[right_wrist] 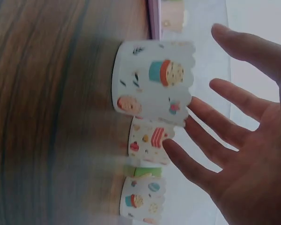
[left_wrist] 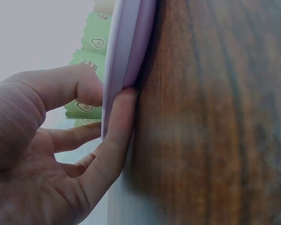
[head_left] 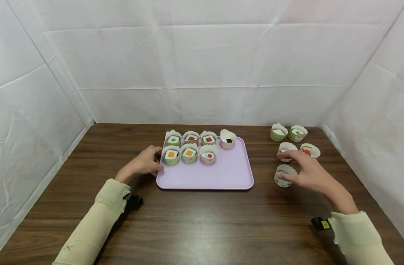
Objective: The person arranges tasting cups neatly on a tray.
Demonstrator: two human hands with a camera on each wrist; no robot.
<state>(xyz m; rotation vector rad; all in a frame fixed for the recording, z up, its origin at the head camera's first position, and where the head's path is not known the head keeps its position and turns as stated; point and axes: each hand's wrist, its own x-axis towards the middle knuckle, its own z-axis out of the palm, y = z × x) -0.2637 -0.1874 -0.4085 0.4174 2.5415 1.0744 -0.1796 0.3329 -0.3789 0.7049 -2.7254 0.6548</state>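
Observation:
My left hand (head_left: 144,161) grips the left rim of a lilac tray (head_left: 226,175). In the left wrist view its thumb is on the upper side and a finger lies under the rim. Over at the right, my right hand (head_left: 310,172) hovers with fingers spread above a white patterned paper baking cup (head_left: 282,182). That cup (right_wrist: 154,77) stands upright in the right wrist view, and nothing is held. Several filled paper cups stand on the tray, among them a green one (head_left: 170,161) with an orange square and a pinkish one (head_left: 227,145) with a black square.
Behind the right hand are more cups: a white one (head_left: 287,148), one with red filling (head_left: 309,150), and two green ones (head_left: 278,137) at the back. The brown wooden table (head_left: 195,224) meets white sheeting (head_left: 205,73) behind and at both sides.

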